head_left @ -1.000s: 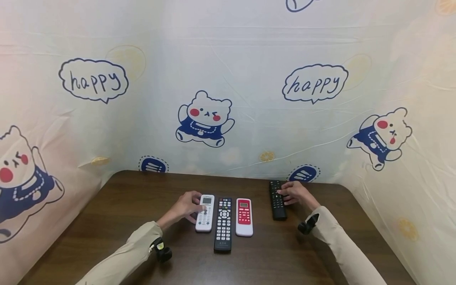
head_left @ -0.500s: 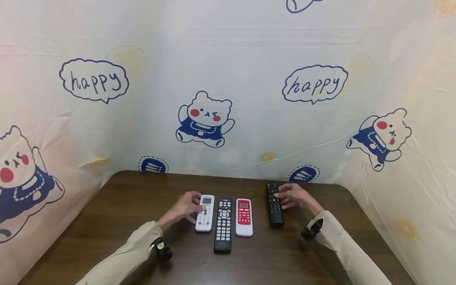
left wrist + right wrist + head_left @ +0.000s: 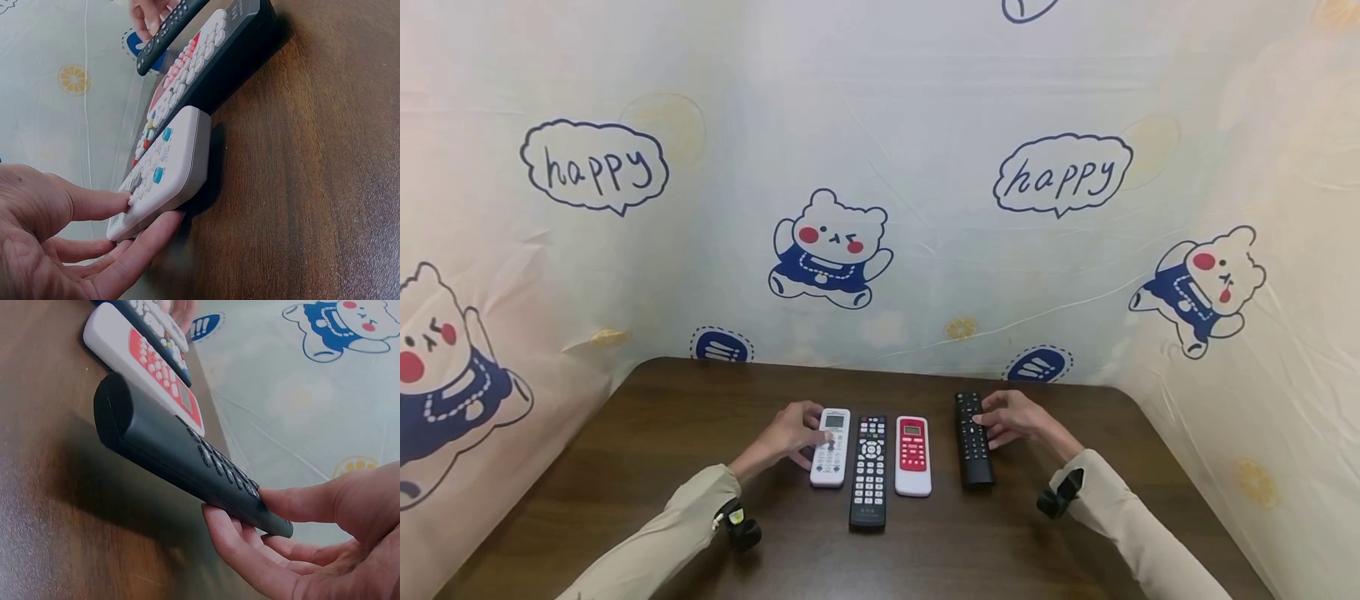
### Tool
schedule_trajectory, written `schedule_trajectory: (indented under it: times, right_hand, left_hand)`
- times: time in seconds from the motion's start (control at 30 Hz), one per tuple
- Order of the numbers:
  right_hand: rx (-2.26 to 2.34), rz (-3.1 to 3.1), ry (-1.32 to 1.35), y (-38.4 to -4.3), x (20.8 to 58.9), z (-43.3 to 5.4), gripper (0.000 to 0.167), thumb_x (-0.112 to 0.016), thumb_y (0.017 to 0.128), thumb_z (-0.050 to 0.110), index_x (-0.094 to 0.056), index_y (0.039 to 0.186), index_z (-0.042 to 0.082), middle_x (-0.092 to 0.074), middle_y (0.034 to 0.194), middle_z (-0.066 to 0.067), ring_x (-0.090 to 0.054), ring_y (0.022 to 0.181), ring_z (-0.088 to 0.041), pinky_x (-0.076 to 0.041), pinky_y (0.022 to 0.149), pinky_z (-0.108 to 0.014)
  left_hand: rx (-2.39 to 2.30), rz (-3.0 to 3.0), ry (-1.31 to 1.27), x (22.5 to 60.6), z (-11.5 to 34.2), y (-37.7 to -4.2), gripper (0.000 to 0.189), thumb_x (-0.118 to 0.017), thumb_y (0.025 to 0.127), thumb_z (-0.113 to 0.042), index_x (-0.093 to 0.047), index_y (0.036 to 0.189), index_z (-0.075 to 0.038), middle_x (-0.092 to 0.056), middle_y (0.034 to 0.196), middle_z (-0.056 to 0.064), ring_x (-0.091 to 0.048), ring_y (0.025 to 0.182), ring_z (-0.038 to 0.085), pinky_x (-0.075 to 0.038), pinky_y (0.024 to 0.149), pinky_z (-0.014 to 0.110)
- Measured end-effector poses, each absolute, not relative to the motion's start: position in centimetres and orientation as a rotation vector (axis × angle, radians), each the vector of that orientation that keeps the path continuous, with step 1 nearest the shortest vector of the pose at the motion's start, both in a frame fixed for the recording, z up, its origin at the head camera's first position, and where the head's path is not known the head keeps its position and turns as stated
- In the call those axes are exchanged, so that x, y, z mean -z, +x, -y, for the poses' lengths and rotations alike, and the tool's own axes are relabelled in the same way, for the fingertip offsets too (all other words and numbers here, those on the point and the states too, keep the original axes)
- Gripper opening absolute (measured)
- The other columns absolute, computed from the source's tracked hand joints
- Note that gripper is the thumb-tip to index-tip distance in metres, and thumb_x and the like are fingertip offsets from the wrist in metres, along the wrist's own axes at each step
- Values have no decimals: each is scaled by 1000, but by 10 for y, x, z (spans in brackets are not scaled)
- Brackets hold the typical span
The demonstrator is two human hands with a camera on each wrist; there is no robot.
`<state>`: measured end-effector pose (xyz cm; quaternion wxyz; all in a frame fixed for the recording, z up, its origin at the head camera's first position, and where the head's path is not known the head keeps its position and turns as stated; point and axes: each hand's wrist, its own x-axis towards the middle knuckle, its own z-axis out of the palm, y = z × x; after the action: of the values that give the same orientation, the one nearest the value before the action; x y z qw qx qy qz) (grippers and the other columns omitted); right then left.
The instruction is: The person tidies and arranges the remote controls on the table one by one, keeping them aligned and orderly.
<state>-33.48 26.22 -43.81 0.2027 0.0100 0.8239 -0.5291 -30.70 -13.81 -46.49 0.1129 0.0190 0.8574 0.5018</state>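
My left hand (image 3: 790, 433) holds a white remote control (image 3: 831, 458) by its left side, thumb over the buttons and fingers along the edge. In the right wrist view, my right hand (image 3: 325, 537) pinches a plain black remote control (image 3: 181, 456) near its far end, thumb on top and fingers beneath; a shadow lies under it on the table. Between the hands lie a longer black remote control with white buttons (image 3: 868, 475) and a red-and-white remote control (image 3: 913, 458). All four stand roughly side by side, long sides toward each other.
The brown wooden table (image 3: 700, 533) carries the remotes. A pale cloth backdrop (image 3: 940, 275) with printed bears and "happy" bubbles rises behind the table and at both sides. Each wrist wears a small black camera (image 3: 743, 533).
My right hand has brought the plain black remote leftward and nearer to me, closer to the red-and-white one. The left hand and the other remotes have stayed in place.
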Motion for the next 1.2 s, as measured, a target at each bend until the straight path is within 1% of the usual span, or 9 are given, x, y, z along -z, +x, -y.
schedule_trajectory:
  times: [0.2, 0.47, 0.8, 0.97, 1.2]
  right_hand:
    - [1473, -2288, -7, -328, 437, -256, 47, -67, 100, 4, -46, 137, -14, -67, 101, -21, -70, 76, -20, -69, 72, -38]
    - [1462, -2277, 0, -321, 440, -248, 45, -68, 99, 2, -46, 136, -14, -66, 101, -22, -69, 77, -22, -69, 71, -38]
    - [1451, -2301, -12, -316, 445, -241, 42, -68, 98, 0, -47, 131, -14, -64, 103, -26, -70, 80, -26, -69, 73, -42]
    - [1426, -2335, 2, -313, 448, -237, 40, -69, 97, 1, -49, 129, -13, -63, 102, -25, -70, 82, -28, -69, 71, -41]
    - [1338, -2407, 32, -312, 448, -228, 35, -70, 97, 0, -52, 125, -14, -65, 97, -24, -71, 77, -28, -69, 68, -38]
  left_hand:
    - [-1433, -2529, 39, 463, 138, -308, 59, -77, 93, -3, -50, 144, 8, -59, 125, 29, -70, 85, 30, -67, 57, 40]
    - [-1465, -2516, 54, 464, 138, -306, 60, -77, 92, 0, -49, 144, 10, -59, 123, 30, -70, 80, 29, -67, 56, 40]
    - [-1468, -2517, 59, 463, 138, -307, 60, -77, 91, 0, -49, 143, 10, -59, 123, 30, -70, 81, 30, -67, 57, 40]
    - [-1472, -2514, 56, 463, 139, -306, 58, -76, 91, 1, -50, 142, 10, -58, 122, 29, -70, 81, 30, -67, 56, 40]
    - [-1477, -2518, 64, 463, 138, -307, 58, -76, 91, 1, -50, 142, 11, -59, 121, 29, -70, 81, 29, -67, 56, 40]
